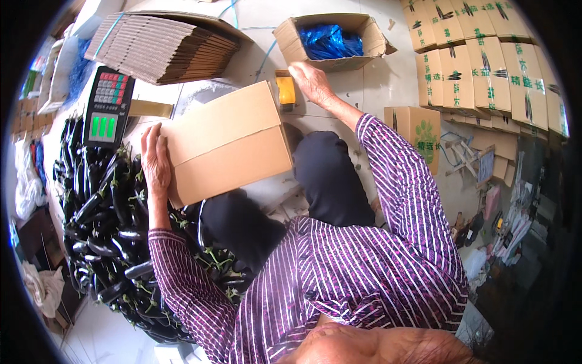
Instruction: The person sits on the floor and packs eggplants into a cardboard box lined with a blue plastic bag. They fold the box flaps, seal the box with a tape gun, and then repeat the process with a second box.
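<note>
A closed cardboard box (227, 145) sits tilted in front of me, its two top flaps meeting at a seam. My left hand (157, 159) holds the box against its left side, fingers pointing away from me. Beyond the box's right corner, my right hand (313, 84) is beside a yellow tape dispenser (285, 91). Its fingertips come close to the dispenser's far end; the undersides of the fingers are hidden, so a grip on it cannot be made out. A digital scale (108, 109) with a lit green display stands to the left of the box.
A large heap of eggplants (109, 227) spreads along my left. Flattened cartons (159, 48) lie stacked at the far left. An open carton (313, 41) holds blue plastic film (334, 42). Printed cartons (482, 68) are piled at the right, with one carton (413, 136) standing nearer.
</note>
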The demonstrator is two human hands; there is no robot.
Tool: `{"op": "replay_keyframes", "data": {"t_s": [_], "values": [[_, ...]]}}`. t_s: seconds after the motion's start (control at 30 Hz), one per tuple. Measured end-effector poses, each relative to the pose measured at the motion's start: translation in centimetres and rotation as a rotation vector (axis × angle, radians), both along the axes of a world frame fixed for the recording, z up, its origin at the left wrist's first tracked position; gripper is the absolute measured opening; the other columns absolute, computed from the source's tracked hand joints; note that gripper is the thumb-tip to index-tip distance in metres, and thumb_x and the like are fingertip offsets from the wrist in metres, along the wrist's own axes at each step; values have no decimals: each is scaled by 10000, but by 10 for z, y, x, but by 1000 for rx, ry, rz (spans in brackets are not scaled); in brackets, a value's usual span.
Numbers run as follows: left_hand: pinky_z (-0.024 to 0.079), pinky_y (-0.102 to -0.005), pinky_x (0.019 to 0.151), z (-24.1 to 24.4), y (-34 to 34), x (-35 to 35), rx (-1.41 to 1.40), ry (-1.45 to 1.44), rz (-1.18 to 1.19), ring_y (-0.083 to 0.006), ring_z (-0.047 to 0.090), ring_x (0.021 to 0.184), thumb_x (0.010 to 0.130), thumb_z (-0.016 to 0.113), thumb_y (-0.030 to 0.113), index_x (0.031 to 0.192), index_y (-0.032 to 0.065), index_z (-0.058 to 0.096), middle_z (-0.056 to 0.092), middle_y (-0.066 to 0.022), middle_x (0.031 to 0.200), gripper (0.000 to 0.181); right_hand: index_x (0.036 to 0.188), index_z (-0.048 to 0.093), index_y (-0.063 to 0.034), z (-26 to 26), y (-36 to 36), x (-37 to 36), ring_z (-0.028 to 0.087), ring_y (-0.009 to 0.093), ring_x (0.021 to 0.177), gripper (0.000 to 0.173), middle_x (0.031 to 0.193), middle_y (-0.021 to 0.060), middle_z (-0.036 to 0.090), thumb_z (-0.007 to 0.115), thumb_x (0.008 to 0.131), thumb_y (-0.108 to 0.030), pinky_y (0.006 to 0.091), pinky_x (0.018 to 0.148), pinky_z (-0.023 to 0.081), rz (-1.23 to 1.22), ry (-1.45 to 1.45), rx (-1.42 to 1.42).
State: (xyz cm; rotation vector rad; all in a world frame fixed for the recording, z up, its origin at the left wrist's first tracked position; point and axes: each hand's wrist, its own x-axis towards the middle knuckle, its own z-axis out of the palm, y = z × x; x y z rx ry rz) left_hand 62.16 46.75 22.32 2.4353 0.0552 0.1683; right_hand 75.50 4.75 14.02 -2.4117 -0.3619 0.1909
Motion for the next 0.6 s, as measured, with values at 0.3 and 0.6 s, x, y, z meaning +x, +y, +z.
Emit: {"op": "replay_keyframes", "data": {"t_s": [0.3, 0.6], "values": [[389, -373, 1098, 18, -19, -7, -28, 66, 120, -294, 525, 1285, 1051, 481, 202, 1298, 32, 620, 569, -159, 1341, 330, 1336, 454, 28, -141, 18, -21, 612, 423, 1151, 1024, 1257, 283, 614, 798, 661, -660, 483, 976, 497, -428, 425, -199], [407, -353, 1049, 16, -19, -6, -151, 157, 187, -283, 571, 1180, 1057, 480, 225, 1307, 46, 581, 614, -140, 1250, 323, 1197, 524, 41, -162, -11, -13, 662, 386, 1023, 703, 1112, 225, 666, 768, 666, -351, 443, 840, 544, -484, 597, -157]]}}
